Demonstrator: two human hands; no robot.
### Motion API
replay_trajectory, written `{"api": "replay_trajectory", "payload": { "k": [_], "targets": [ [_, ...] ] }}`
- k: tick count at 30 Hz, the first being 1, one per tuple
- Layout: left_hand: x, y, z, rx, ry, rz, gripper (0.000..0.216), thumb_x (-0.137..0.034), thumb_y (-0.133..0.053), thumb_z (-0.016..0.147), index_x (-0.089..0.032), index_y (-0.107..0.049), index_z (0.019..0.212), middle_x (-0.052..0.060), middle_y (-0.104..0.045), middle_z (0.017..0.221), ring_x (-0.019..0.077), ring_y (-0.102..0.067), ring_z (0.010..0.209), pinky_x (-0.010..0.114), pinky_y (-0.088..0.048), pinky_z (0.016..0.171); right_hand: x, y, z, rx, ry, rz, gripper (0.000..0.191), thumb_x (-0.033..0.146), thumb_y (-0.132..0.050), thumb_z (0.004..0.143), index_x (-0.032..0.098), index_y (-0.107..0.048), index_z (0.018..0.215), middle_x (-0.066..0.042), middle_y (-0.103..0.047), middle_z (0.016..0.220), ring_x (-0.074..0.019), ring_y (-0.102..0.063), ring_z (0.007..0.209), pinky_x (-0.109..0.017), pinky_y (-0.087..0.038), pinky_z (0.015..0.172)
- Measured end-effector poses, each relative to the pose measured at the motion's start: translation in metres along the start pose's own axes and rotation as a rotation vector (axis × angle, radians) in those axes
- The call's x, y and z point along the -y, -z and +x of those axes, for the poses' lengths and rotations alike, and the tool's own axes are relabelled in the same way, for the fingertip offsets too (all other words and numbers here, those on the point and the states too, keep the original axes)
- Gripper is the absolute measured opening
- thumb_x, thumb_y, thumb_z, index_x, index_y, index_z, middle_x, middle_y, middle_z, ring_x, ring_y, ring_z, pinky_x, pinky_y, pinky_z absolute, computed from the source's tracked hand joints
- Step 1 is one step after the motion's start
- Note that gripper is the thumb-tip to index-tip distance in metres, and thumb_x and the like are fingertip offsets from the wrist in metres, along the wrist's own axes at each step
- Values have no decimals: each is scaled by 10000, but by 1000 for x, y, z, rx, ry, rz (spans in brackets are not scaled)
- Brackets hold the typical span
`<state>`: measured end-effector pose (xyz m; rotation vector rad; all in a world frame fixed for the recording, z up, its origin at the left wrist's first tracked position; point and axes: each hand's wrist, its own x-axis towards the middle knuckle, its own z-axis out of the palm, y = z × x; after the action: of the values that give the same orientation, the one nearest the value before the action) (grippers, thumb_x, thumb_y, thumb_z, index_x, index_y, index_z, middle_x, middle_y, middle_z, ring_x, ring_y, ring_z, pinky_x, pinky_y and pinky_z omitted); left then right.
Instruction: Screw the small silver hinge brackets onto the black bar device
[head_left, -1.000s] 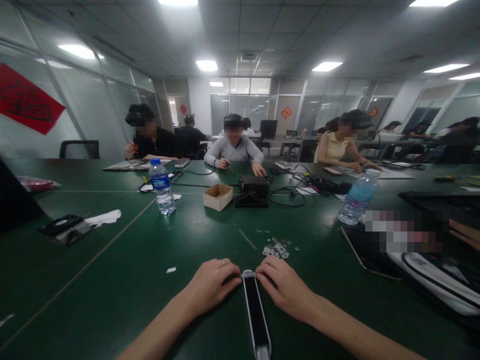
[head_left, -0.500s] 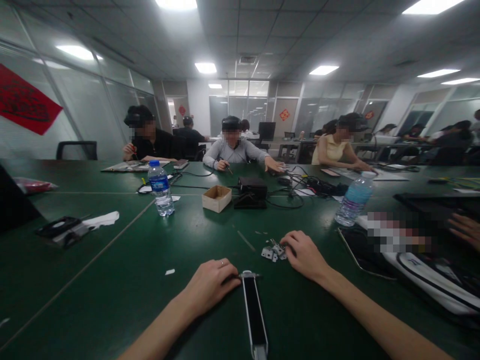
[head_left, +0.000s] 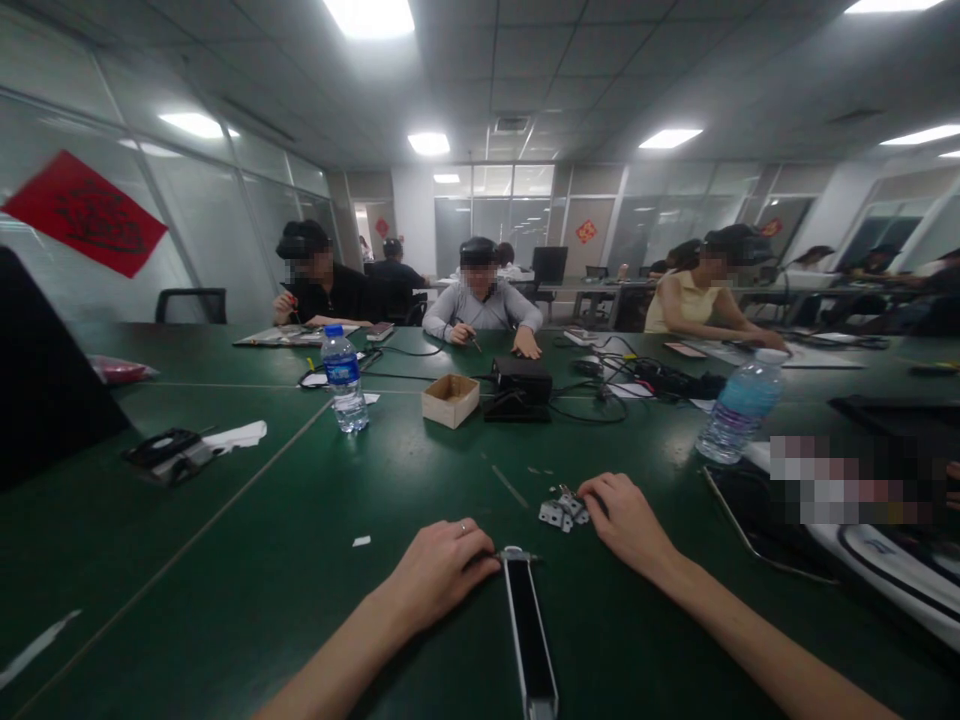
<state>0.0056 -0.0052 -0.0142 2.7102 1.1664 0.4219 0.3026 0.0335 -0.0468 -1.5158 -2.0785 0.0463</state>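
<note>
A long, narrow bar (head_left: 531, 635) with a black face and silver edges lies on the green table in front of me. My left hand (head_left: 450, 568), with a ring on one finger, rests on the table with thumb and fingers closed at the bar's far end, by a small metal crosspiece. Beyond the bar is a small pile of light grey metal brackets (head_left: 559, 514). My right hand (head_left: 624, 515) curls over the right side of that pile, fingertips closed together on a piece there. The fingertips partly hide what they hold.
Water bottles stand at left (head_left: 346, 385) and right (head_left: 739, 410). An open cardboard box (head_left: 450, 405) and a black device (head_left: 517, 388) with cables sit ahead. A phone (head_left: 765, 530) lies right, beside a white-and-black bag (head_left: 877, 560). Several people sit across the table.
The view has turned slightly left, so everything sits further right. My hands keep nearly the same places at the bar and the brackets. The person opposite has drawn one outstretched hand in.
</note>
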Motion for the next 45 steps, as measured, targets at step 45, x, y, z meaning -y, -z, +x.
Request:
{"api": "replay_trajectory", "payload": {
  "k": [45],
  "targets": [
    [-3,-4,-1,-10,2,64,101,-294,-583,928,-204,-625,944,2,-651,886,162,-624,779,245,-448,682,77,8,-23,214,387,325,210,114,-447,845,175,-589,988,-68,-605,856,-187,-587,781,-321,-511,675]
  ]
}}
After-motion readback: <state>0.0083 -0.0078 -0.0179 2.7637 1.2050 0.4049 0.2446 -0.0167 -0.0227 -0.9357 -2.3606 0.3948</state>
